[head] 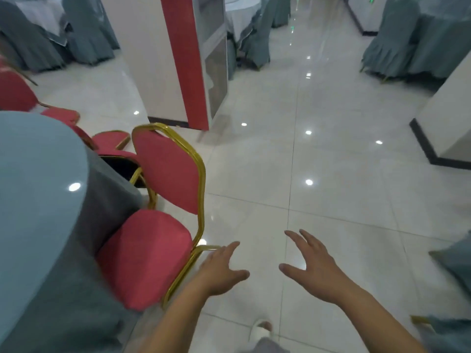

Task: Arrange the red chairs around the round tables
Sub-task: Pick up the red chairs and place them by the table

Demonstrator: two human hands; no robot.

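A red chair (163,217) with a gold frame stands at the edge of a round table (38,179) covered in grey-blue cloth at the left. Its seat is partly tucked against the tablecloth. More red chairs (112,143) sit further round the table, and another red chair (15,90) shows at the far left. My left hand (221,268) hovers with spread fingers just right of the nearest chair's gold frame, holding nothing. My right hand (311,263) is open too, over bare floor.
A white and red pillar (175,59) rises behind the chairs. Grey-covered chairs (392,39) ring other tables at the back left, centre and right. Glossy white tile floor (318,161) runs ahead. A wall corner (443,128) juts in at right. My foot (260,329) shows below.
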